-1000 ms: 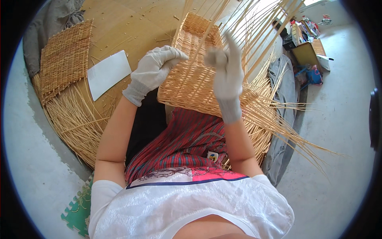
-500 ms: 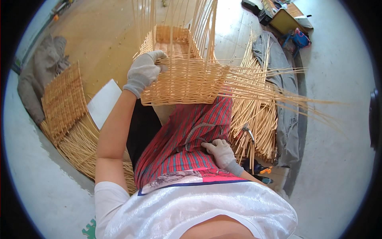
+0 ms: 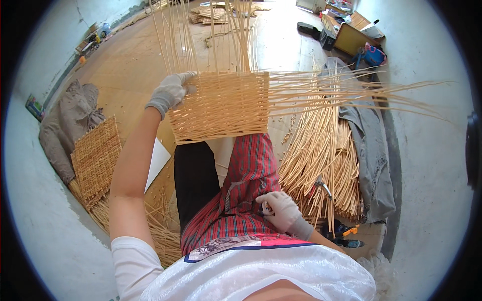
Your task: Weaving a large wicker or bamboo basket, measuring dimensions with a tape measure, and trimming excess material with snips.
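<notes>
A partly woven wicker basket (image 3: 221, 108) rests over my knees with one side facing me. Long loose canes (image 3: 326, 93) stick out from its right edge, and tall upright canes (image 3: 216, 40) rise above its rim. My left hand (image 3: 172, 92), in a pale knit glove, grips the basket's upper left corner, its fingers curled over the rim. Down on the red striped cloth (image 3: 243, 193) across my lap lies my right hand (image 3: 282, 213), gloved too. Its fingers are curled round a small thing, mostly hidden, with a dark bit showing.
Right of my leg lies a big bundle of peeled canes (image 3: 321, 170) on a grey cloth (image 3: 374, 170), with a cutter-like tool (image 3: 324, 189) on it. At left are a flat woven panel (image 3: 98, 160), more canes (image 3: 160, 231) and a white sheet (image 3: 158, 163). Woven pieces (image 3: 208, 14) lie far ahead.
The basket has tilted so its inside no longer shows, and my left hand has shifted left with it. My right fingers have curled up from the cloth. The view has swung upward.
</notes>
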Available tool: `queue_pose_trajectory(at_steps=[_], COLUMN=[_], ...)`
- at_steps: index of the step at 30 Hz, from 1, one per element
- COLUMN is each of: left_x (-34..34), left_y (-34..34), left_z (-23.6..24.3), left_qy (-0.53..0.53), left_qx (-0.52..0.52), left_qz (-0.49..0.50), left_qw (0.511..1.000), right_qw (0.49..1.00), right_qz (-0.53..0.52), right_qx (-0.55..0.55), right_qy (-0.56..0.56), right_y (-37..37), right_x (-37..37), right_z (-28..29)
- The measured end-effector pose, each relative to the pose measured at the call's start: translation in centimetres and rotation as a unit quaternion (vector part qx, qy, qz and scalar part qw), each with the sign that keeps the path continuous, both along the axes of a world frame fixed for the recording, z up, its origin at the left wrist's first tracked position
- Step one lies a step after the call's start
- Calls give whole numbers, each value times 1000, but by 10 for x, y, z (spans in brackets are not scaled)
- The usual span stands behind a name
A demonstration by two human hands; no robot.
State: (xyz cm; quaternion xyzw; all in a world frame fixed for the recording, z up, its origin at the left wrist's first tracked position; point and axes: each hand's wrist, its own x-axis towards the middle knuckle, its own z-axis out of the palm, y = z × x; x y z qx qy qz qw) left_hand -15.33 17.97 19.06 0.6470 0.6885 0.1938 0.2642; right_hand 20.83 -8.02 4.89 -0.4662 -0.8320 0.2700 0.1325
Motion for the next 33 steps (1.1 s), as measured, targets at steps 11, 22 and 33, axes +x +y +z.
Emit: queue_pose_trajectory(at_steps=[11,22,33], left_x=[-2,159,135], left_y=[-4,-162,-178], left_z=[-10,-109,-135], left_qy=[112,-448,-339], left_qx=[101,20,85], left_qz=[-50,-287,-382], left_qw=[987,847,856], right_qw=[991,967,948], right_qz=[61,-116,107], right_qx=[33,134,-230], right_qy=[110,181,191], right_y=[30,41,124], right_x=[-44,-33,2], right_z=[42,21,50])
